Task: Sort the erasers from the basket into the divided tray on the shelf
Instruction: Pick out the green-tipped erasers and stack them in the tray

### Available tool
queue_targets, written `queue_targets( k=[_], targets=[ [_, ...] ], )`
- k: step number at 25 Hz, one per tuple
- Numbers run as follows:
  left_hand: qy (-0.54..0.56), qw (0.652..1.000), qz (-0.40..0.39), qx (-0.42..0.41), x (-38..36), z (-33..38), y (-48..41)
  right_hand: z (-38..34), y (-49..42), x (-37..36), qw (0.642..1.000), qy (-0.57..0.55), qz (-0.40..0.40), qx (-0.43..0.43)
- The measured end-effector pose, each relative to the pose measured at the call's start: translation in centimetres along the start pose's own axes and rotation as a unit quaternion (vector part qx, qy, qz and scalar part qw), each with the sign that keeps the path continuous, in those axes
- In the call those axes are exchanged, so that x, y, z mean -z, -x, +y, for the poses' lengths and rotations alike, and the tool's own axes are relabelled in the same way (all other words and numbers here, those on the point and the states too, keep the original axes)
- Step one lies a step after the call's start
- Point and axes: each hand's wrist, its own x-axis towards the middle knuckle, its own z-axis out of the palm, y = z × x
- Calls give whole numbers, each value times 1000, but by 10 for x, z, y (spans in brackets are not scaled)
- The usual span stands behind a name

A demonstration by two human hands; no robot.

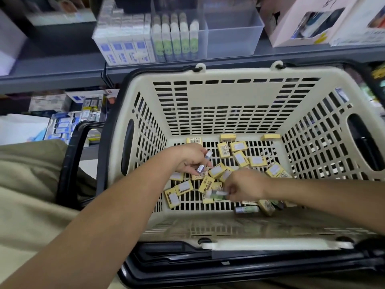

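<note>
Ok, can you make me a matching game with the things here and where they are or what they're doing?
Things:
1. left hand
2. right hand
3. yellow erasers
4. tray

Matches:
A. sits on the shelf
B. holds a green eraser
C. lie on the basket floor
D. holds purple erasers

Pairs: 1-D, 2-B, 3-C, 4-A

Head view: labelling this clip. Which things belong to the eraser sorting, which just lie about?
Job: cream basket, yellow erasers, purple erasers in left hand, green eraser in right hand, divided tray.
Lying about: pink box, boxed stock on lower shelf.
</note>
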Motion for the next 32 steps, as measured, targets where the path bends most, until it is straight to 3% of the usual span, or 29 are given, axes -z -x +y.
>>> queue_targets(
  k=[2,5,8,10,12,14,16,18,21,24,26,29,32],
  targets=[
    [41,999,15,-1,1,4,-2,22,15,22,988,-134,53,-58],
    [105,994,-30,0,-17,14,2,32,31,41,935,-311,122,-114],
    [161,984,-68,-37,-49,22,0,27,31,42,922,-351,127,-108],
    [170,983,-31,-65,-60,25,-4,31,32,40,942,-302,80,-125],
    [145,987,-5,-68,-59,24,-8,39,36,34,979,-125,-34,-159],
    [134,989,-20,-53,-53,20,-10,42,39,20,972,50,-140,-183],
    [131,990,-34,-39,-49,16,-10,40,38,9,961,130,-163,-182],
    [110,993,-33,-35,-45,12,-11,41,33,9,966,126,-147,-173],
    [97,995,-23,-28,-40,7,-17,51,27,28,972,-45,-118,-196],
    [93,995,-17,-17,-39,5,-22,62,22,38,956,-154,-27,-248],
    [85,996,-13,-14,-40,5,-23,67,25,34,958,-98,-39,-267],
    [72,997,-14,-13,-43,5,-24,63,32,16,962,43,-132,-234],
    [55,998,-25,-10,-46,3,-24,54,35,7,962,95,-152,-208]
  ],
)
